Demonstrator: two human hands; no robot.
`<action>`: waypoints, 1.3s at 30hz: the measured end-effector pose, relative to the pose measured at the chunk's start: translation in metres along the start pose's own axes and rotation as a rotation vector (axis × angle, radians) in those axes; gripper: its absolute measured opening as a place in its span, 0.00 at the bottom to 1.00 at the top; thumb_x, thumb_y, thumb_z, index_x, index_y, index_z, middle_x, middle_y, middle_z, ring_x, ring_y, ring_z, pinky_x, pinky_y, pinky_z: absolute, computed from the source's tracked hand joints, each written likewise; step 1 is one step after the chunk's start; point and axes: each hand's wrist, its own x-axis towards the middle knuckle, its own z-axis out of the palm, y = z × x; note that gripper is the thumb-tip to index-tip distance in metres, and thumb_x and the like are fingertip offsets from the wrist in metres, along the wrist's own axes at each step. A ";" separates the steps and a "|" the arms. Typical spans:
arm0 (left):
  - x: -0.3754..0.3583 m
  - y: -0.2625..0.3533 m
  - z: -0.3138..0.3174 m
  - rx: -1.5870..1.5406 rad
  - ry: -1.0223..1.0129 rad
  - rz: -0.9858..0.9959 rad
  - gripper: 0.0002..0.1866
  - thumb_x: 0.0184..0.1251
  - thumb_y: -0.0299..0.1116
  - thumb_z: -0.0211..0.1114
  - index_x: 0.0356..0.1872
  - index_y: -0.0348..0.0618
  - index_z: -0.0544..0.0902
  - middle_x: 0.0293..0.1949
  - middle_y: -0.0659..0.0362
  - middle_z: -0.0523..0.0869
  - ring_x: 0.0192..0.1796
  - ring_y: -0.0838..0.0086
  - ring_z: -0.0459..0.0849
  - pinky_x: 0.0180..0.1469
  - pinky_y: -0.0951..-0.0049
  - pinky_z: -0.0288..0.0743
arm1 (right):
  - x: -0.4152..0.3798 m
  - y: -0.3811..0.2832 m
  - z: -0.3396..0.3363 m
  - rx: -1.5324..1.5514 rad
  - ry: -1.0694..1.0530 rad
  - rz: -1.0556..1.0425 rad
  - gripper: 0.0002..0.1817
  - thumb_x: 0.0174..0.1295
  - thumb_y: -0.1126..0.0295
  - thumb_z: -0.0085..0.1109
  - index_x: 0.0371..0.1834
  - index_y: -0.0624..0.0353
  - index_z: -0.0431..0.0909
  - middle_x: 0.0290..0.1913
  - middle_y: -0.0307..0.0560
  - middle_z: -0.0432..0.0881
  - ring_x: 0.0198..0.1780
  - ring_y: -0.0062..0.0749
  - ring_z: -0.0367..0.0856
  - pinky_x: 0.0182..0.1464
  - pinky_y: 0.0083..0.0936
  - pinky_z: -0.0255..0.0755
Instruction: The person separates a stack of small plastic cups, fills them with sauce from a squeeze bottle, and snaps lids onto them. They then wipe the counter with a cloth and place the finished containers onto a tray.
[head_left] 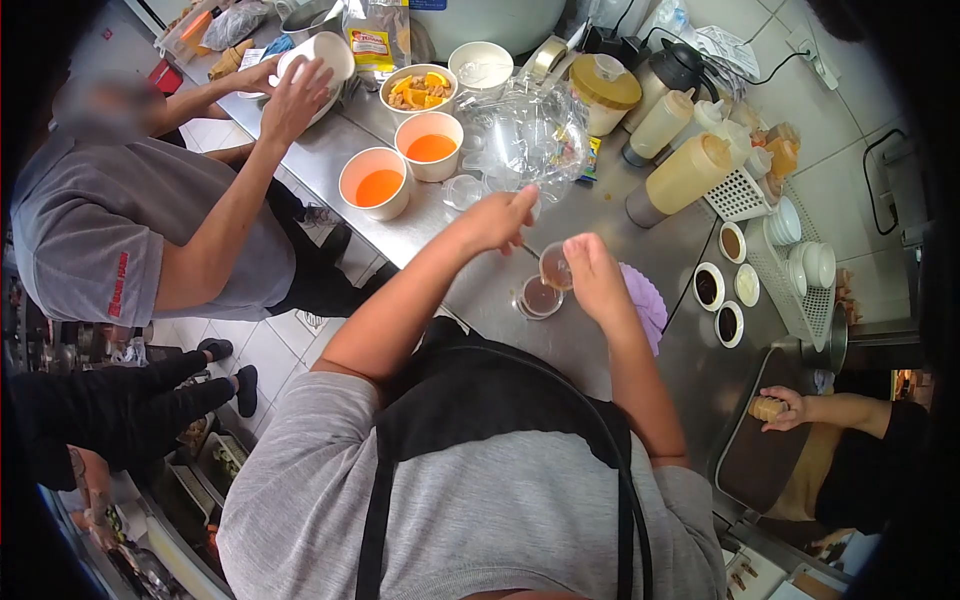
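My right hand (597, 275) is closed on a small clear plastic cup (556, 267), which is tilted and has brown residue inside. Under its lip stands a second small clear cup (541, 300) with brown sauce in it. My left hand (500, 220) is just to the left, its fingers apart, beside a clear plastic bag (520, 130) of lids or cups. Small clear lids or cups (463, 191) lie near its fingertips. Two white paper bowls of orange liquid, a nearer bowl (375, 184) and a farther bowl (430, 146), stand left of that hand.
Behind stand a bowl of orange pieces (417, 92) and a white tub (481, 68). Sauce bottles (690, 165) and small sauce dishes (709, 287) line the right, near a purple cloth (645, 305). A co-worker (170, 200) handles white bowls; another person's hand (785, 408) holds something tan.
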 end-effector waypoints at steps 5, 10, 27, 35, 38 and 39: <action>0.012 -0.036 0.010 0.434 0.262 0.155 0.17 0.55 0.43 0.56 0.32 0.36 0.77 0.26 0.48 0.80 0.32 0.59 0.80 0.35 0.65 0.71 | -0.020 -0.005 0.004 -0.169 -0.026 -0.035 0.15 0.59 0.59 0.47 0.33 0.62 0.69 0.33 0.57 0.75 0.36 0.51 0.74 0.39 0.35 0.68; 0.013 -0.051 0.024 0.537 0.434 0.285 0.19 0.48 0.37 0.64 0.39 0.38 0.72 0.33 0.48 0.76 0.35 0.58 0.77 0.37 0.64 0.70 | -0.019 0.017 -0.002 -0.185 0.114 -0.098 0.15 0.57 0.59 0.50 0.36 0.61 0.70 0.40 0.57 0.71 0.41 0.51 0.71 0.43 0.37 0.66; -0.018 -0.093 0.033 -0.029 0.350 0.613 0.33 0.48 0.49 0.61 0.49 0.35 0.64 0.42 0.49 0.66 0.40 0.64 0.68 0.45 0.68 0.64 | 0.093 0.104 0.016 -0.752 0.343 -0.048 0.23 0.53 0.62 0.52 0.54 0.53 0.67 0.60 0.50 0.62 0.63 0.46 0.56 0.59 0.47 0.51; -0.034 -0.083 0.075 0.204 0.089 0.710 0.43 0.31 0.43 0.74 0.52 0.39 0.64 0.48 0.49 0.69 0.52 0.55 0.68 0.54 0.63 0.62 | 0.058 0.081 0.062 -0.424 -0.068 -0.618 0.17 0.47 0.72 0.52 0.44 0.51 0.76 0.55 0.46 0.70 0.59 0.42 0.63 0.59 0.37 0.55; -0.027 -0.097 0.080 0.278 -0.066 0.670 0.35 0.33 0.37 0.73 0.48 0.39 0.68 0.45 0.49 0.73 0.49 0.55 0.71 0.52 0.63 0.64 | 0.043 0.078 0.046 -0.309 -0.193 -0.683 0.15 0.46 0.74 0.50 0.38 0.49 0.79 0.52 0.45 0.72 0.58 0.41 0.65 0.58 0.36 0.56; -0.026 -0.099 0.079 0.262 -0.034 0.694 0.34 0.33 0.36 0.72 0.47 0.40 0.69 0.44 0.50 0.74 0.48 0.55 0.71 0.51 0.63 0.64 | 0.034 0.078 0.034 -0.306 -0.199 -0.613 0.15 0.45 0.76 0.49 0.36 0.48 0.80 0.51 0.44 0.73 0.58 0.40 0.65 0.58 0.35 0.57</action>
